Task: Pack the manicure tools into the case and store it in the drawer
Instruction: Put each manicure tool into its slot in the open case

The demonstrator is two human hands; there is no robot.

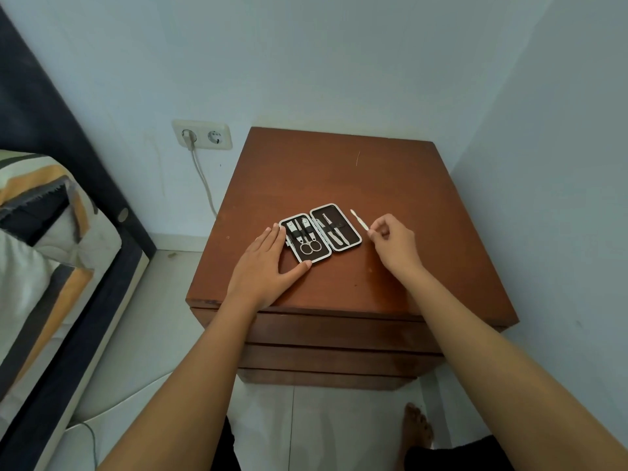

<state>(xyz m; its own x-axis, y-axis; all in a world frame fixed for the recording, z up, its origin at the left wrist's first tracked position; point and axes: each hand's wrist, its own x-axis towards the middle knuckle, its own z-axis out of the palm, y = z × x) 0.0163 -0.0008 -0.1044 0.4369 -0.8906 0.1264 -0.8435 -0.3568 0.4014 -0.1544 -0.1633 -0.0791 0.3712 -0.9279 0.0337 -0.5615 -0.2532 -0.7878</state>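
A small manicure case (351,233) lies open and flat on the brown wooden nightstand (339,171). Its left half holds clippers and small scissors (310,247); its right half holds slim metal tools under a strap. My left hand (268,263) rests flat on the tabletop against the case's left edge, thumb at its front corner, fingers together. My right hand (392,241) is just right of the case, pinching the near end of a thin silver tool (359,220) that points away toward the wall.
The nightstand stands in a corner with walls behind and to the right. Closed drawer fronts (336,331) are below its top. A bed (51,249) is at the left, and a wall socket (202,134) with a plugged cable. My bare foot (416,430) is on the floor.
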